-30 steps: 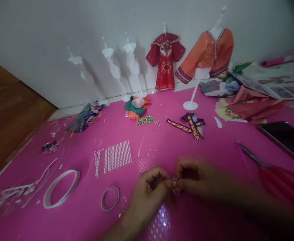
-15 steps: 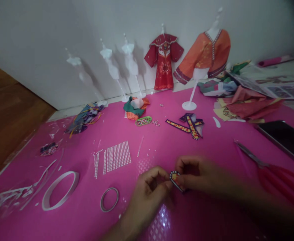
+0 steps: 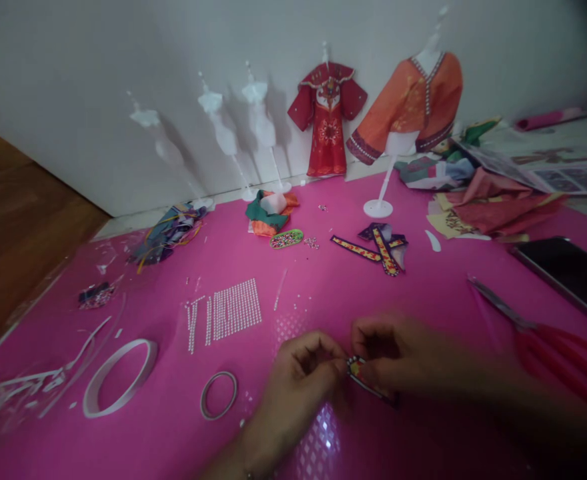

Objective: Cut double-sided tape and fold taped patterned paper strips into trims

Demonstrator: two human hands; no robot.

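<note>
Patterned paper strip (image 3: 359, 371) is pinched by left hand (image 3: 298, 375) and right hand (image 3: 398, 353), both grips closed on it; tape ring (image 3: 202, 402) lies left of the strip.

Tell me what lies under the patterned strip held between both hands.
The pink mat lies under the patterned strip, which the left hand and right hand pinch. The hands cover the strip's upper edge and the mat right beneath them.

Left hand (image 3: 303, 373) and right hand (image 3: 398, 357) pinching a patterned strip (image 3: 366, 377) above the pink mat (image 3: 323, 287).
</note>
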